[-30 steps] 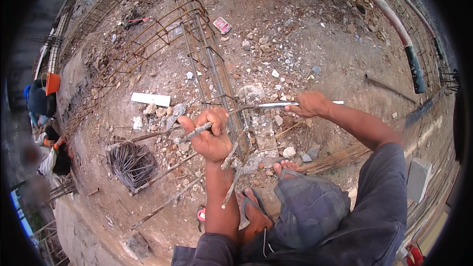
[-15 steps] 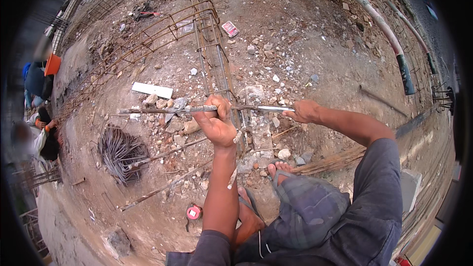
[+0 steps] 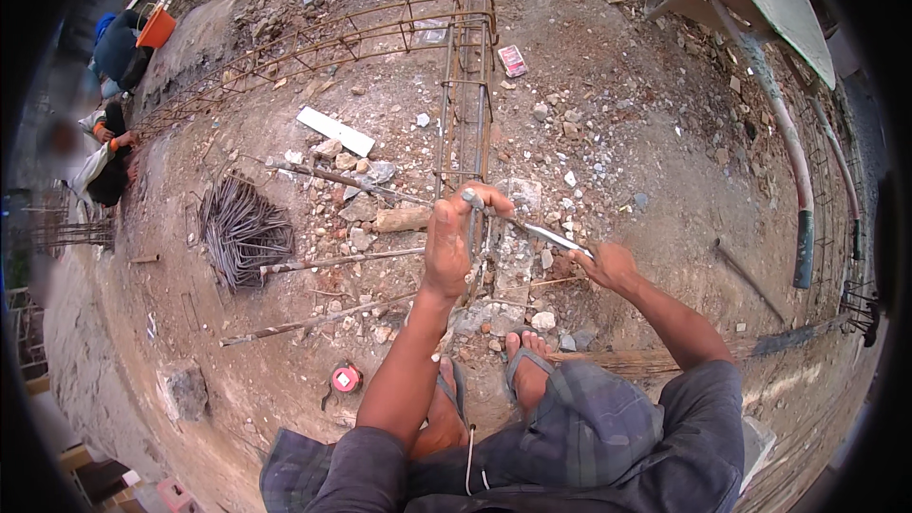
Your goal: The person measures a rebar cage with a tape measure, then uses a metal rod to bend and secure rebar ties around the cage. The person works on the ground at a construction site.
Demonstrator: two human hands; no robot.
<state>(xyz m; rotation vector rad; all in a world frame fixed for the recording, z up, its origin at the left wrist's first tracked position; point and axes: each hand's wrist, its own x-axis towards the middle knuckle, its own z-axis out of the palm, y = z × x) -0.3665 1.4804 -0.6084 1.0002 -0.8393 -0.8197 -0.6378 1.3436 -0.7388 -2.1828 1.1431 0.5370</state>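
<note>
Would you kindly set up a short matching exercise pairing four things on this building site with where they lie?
1. bundle of bent wire
2. white flat piece
3. red round object
4. steel rod

a. held between both hands
b. on the ground by the person's left foot
c. on the dirt at far left
d. just left of the rebar cage

Pairs: 1-c, 2-d, 3-b, 4-a

Rebar cage (image 3: 467, 123) and rubble (image 3: 356, 214) crowd the left hand (image 3: 454, 245); bare dirt (image 3: 665, 171) lies right.
</note>
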